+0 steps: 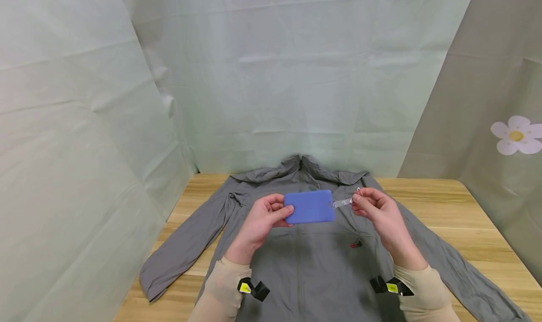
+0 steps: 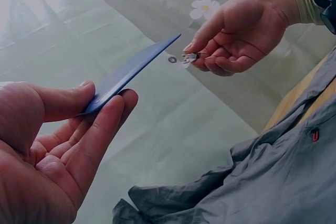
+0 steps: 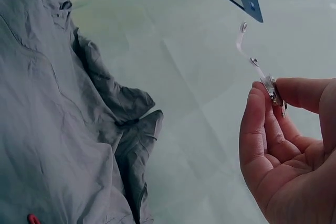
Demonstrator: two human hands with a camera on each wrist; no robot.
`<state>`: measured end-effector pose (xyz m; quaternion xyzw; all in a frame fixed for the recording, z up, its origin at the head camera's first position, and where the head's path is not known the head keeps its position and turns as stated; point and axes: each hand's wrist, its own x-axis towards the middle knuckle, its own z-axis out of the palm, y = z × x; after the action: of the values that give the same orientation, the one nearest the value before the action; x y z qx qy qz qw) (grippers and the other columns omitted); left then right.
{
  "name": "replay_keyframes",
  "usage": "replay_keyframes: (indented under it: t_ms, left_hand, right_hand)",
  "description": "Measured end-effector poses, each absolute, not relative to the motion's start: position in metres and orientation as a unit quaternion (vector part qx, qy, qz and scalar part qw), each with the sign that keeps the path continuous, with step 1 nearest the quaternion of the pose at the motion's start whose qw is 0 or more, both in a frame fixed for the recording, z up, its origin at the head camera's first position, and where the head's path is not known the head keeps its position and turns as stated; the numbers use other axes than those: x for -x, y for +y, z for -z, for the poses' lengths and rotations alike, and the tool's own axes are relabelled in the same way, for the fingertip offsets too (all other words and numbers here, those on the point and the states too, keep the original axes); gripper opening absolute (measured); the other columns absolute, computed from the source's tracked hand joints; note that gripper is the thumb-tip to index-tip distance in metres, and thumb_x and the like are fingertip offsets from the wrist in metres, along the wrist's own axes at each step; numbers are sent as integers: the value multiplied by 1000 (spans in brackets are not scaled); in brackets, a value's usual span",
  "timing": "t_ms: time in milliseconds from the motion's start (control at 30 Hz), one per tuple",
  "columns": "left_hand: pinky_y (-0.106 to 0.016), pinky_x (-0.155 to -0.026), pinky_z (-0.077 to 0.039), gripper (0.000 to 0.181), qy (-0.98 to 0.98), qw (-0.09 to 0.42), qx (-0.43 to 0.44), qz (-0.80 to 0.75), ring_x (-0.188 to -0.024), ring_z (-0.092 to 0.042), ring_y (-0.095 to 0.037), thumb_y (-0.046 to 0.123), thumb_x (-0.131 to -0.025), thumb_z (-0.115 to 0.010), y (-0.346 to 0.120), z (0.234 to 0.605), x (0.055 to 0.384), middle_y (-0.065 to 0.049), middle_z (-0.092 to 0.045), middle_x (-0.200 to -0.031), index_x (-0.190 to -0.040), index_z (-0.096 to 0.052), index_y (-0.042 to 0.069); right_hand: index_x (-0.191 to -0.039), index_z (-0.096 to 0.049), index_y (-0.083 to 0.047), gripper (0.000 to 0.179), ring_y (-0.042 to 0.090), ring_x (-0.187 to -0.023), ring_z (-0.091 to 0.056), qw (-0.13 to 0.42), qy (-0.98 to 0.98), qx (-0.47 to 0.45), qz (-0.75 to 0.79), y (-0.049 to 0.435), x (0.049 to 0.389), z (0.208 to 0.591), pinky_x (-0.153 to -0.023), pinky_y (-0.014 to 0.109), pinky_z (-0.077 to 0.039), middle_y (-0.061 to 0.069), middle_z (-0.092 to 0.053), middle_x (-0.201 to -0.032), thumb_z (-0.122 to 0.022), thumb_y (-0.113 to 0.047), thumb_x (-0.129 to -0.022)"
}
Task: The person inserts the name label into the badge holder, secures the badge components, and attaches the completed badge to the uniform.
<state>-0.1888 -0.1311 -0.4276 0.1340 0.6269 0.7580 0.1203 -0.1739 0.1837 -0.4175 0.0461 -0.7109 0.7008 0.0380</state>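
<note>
My left hand (image 1: 267,214) pinches a blue badge holder (image 1: 311,206) by its left end, thumb on top and fingers beneath. The holder lies sideways, its slotted end pointing right; the left wrist view has it tilted and nearly edge-on (image 2: 131,74). Between thumb and fingertips, my right hand (image 1: 378,214) pinches the metal end of a badge strap clip (image 3: 271,88). Its clear strap (image 1: 342,203) with snap studs extends left toward the holder's slot. In the right wrist view the strap's free end stands just off the holder's slotted corner (image 3: 252,6).
A grey jacket (image 1: 296,265) lies spread on the wooden table (image 1: 423,204) beneath both hands, collar at the back, sleeves out to either side. A small red-and-black piece (image 1: 355,244) shows on its right chest. Pale cloth (image 1: 296,77) hangs behind and at the sides.
</note>
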Motion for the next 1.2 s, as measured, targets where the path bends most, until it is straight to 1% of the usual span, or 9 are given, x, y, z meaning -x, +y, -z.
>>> replay_keyframes:
  t_ms: [167,433,667,900,1200]
  left_hand:
    - [-33,-75,-66,18,628,121,-128,-758,-80,-76,-16,1,-101,-72,-131,428,189,-8,-76,-95,-116,-66,-7]
    - [-33,-74,-66,16,627,122,-126,-759,-79,-76,-15,0,-101,-71,-131,426,188,-7,-76,-94,-115,-66,-6]
    - [-33,-75,-66,16,625,122,-130,-760,-79,-76,-15,0,-101,-71,-132,425,187,-7,-77,-95,-115,-67,-6]
    - [-33,-75,-66,18,625,119,-132,-760,-79,-76,-16,1,-101,-72,-134,424,186,-8,-77,-96,-116,-66,-7]
    - [-34,-75,-66,18,622,117,-131,-763,-80,-76,-16,0,-101,-72,-136,424,186,-8,-77,-97,-116,-66,-8]
  right_hand:
    - [-117,-61,7,24,13,-85,-73,35,-707,-48,-704,182,172,417,-81,26,-63,-3,-75,-95,-68,-14,-107]
    - [-116,-61,6,23,18,-87,-74,30,-706,-51,-706,181,170,416,-81,26,-63,-2,-74,-93,-68,-15,-108]
    - [-114,-60,5,20,14,-85,-74,26,-702,-55,-710,182,170,416,-80,26,-63,-3,-75,-94,-67,-13,-108]
    - [-113,-60,4,18,16,-87,-76,23,-697,-56,-714,181,170,416,-80,27,-64,-2,-75,-94,-67,-11,-107]
    - [-116,-59,7,22,16,-88,-75,29,-704,-62,-707,177,168,415,-81,27,-63,-1,-77,-96,-65,-13,-109]
